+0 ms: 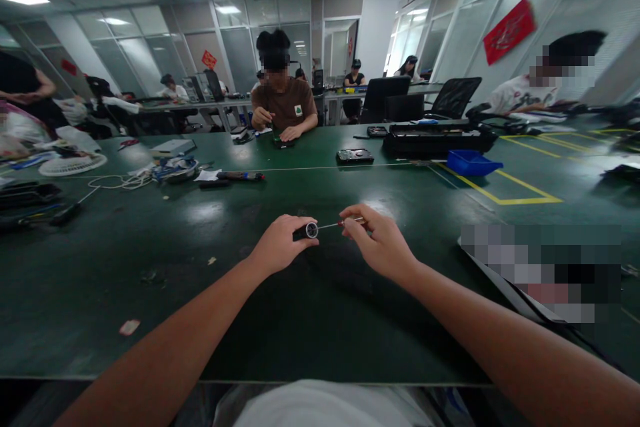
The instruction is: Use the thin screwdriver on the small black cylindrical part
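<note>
My left hand (280, 245) is closed, pinching a small black part with a round silver-rimmed end (311, 230) between thumb and fingers, a little above the green table. What kind of part it is, I cannot make out. Opposite it, my right hand (379, 240) grips a thin screwdriver (329, 225) with a reddish handle. Its metal shaft points left, and the tip reaches the side of the round end; whether it touches a screw is too small to tell.
The green table (320, 320) spreads around my hands. A hard drive (355, 156), a blue bin (473, 163) and a long black casing (440, 141) lie beyond. On the left are a pen-like tool (245, 176) and tangled cables (175, 170). A person (285, 103) works across the table.
</note>
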Demonstrator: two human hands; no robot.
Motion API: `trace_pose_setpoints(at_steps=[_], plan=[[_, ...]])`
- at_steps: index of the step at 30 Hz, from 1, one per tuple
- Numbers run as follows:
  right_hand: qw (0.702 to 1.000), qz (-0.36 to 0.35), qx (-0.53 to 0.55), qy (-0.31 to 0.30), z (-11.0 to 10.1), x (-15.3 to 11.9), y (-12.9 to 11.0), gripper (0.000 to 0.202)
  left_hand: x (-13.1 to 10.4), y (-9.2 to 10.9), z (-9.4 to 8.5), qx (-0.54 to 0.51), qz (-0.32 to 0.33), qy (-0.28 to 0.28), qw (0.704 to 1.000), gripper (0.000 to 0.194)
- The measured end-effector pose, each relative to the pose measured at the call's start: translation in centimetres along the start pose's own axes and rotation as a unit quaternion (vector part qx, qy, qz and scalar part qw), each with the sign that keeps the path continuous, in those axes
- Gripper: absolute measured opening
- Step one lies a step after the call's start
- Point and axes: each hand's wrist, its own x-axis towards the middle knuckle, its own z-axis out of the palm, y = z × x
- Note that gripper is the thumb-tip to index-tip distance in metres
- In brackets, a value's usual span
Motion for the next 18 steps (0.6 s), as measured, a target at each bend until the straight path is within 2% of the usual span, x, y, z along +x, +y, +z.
trace_pose_setpoints(at_steps=[2, 4, 6, 10, 14, 18], plan=[[1.000, 0.015, -0.027, 0.000, -0.07, 0.04, -0.07, 0.027, 0.00, 0.15, -0.09, -0.002, 0.003, -0.004, 1.000, 0.036], [0.999, 0.012, -0.050, 0.002, -0.06, -0.01, -0.22, 0.027, 0.01, 0.31, -0.17, -0.002, 0.005, -0.007, 1.000, 0.036], [0.998, -0.007, -0.055, 0.001, 0.01, -0.16, -0.40, 0.023, 0.02, 0.39, -0.19, -0.003, 0.004, -0.009, 1.000, 0.036], [0.998, -0.042, -0.036, -0.019, 0.04, -0.46, -0.61, 0.029, -0.02, 0.34, -0.16, -0.010, -0.004, -0.006, 1.000, 0.037], [0.999, -0.016, -0.031, -0.031, -0.04, -0.42, -0.46, 0.024, -0.09, 0.39, -0.16, -0.008, -0.003, -0.017, 1.000, 0.035], [1.000, 0.000, -0.028, -0.003, 0.10, -0.40, -0.30, 0.027, -0.09, 0.50, -0.18, -0.006, -0.004, -0.018, 1.000, 0.036]])
